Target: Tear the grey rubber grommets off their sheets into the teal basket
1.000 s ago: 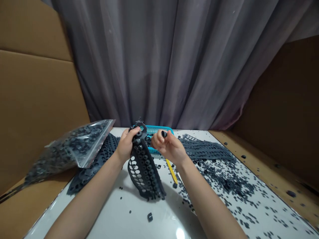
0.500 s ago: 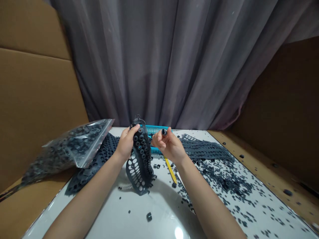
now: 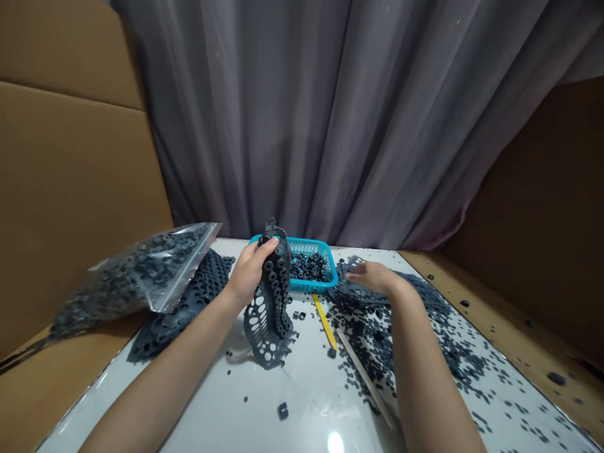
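My left hand [image 3: 250, 270] is closed around the upper end of a bent black rubber sheet [image 3: 274, 308], thumb pressed on its face. Round holes run through the sheet, and rows of ring-shaped parts still sit in it. Its lower end hangs near the white table. To the right, my right hand [image 3: 372, 277] hovers over flat perforated black sheets [image 3: 415, 292], fingers bent together and pointing left. What lies between its fingertips, if anything, is too small to make out. Between the hands stands a blue basket [image 3: 336, 277] holding many small black rings [image 3: 309, 267].
A clear zip bag [image 3: 136, 270] full of black pieces leans at left against more perforated sheets [image 3: 189, 308]. A yellow strip [image 3: 324, 322] and a pale stick [image 3: 365, 377] lie on the table. Small black scraps [image 3: 453, 358] cover its right side. Cardboard [image 3: 70, 189] stands at left.
My right hand has moved right, from in front of the basket to above the flat sheets. The small black part seen in its fingers before is not visible now. My left hand keeps its hold.
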{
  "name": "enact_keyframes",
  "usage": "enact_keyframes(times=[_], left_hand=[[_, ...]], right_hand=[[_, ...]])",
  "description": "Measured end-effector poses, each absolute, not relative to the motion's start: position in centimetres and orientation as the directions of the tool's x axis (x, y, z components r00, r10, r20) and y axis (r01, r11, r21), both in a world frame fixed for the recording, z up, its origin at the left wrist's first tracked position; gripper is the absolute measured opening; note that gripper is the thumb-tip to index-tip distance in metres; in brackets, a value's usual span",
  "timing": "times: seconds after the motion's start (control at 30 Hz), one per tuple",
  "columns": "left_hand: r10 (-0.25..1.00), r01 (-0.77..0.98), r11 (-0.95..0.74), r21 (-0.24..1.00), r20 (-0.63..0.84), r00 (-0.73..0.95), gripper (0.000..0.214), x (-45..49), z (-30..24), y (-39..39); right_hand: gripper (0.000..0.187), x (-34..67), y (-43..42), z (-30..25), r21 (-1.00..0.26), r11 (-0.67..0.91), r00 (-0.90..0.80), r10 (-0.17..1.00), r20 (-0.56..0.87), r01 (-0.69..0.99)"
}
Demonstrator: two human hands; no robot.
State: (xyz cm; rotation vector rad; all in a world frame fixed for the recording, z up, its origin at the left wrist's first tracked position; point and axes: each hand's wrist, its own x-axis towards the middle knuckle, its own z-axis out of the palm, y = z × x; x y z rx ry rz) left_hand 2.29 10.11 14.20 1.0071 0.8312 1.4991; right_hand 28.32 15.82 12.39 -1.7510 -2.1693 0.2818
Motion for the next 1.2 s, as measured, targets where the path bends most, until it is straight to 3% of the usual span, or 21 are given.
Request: enact_keyframes(times=[0.1, 0.2, 0.27, 0.4, 0.7, 0.83, 1.0, 1.2], left_hand=[[0.979, -0.321, -0.199, 0.926, 0.199, -0.033, 0.031, 2.4, 14.0, 10.1], [0.953, -0.155, -0.3, 0.941, 0.301, -0.017, 0.03, 2.4, 13.8, 9.9], [0.918, -0.038, -0.394, 0.918, 0.395, 0.037, 0.03, 2.4, 13.8, 9.7], [0.851, 0.048, -0.5, 0.864, 0.481, 0.212, 0.034, 2.6, 14.2, 9.2], [0.807, 0.131, -0.471, 0.872, 0.366, 0.464, 0.039, 0.9, 14.4, 9.7], [0.864, 0.139, -0.366, 0.92, 0.281, 0.418, 0.022, 1.2, 14.5, 9.8], [0.934, -0.198, -0.116, 0.973, 0.175, 0.312, 0.016, 2.2, 14.1, 9.6], [0.994, -0.332, -0.058, 0.942, 0.084, 0.066, 0.021, 2.5, 12.5, 10.2]], right_hand=[[0.023, 25.8, 13.1, 15.1, -0.459, 0.381, -0.271, 0.918, 0.288, 0.803], [0.021, 22.1, 9.7, 17.5, -0.433, 0.688, -0.406, 0.708, 0.577, 0.583], [0.021, 20.1, 8.1, 18.0, -0.358, 0.748, -0.484, 0.644, 0.592, 0.558], [0.019, 18.6, 7.3, 17.5, -0.303, 0.744, -0.542, 0.651, 0.532, 0.596], [0.022, 19.5, 7.7, 17.8, -0.532, 0.705, -0.554, 0.704, 0.445, 0.468], [0.025, 19.9, 8.4, 17.6, -0.639, 0.664, -0.528, 0.728, 0.437, 0.387], [0.028, 18.9, 10.5, 15.5, -0.925, 0.378, -0.618, 0.719, 0.317, -0.034], [0.029, 16.2, 11.4, 13.0, -0.891, 0.043, -0.587, 0.737, 0.334, -0.452]])
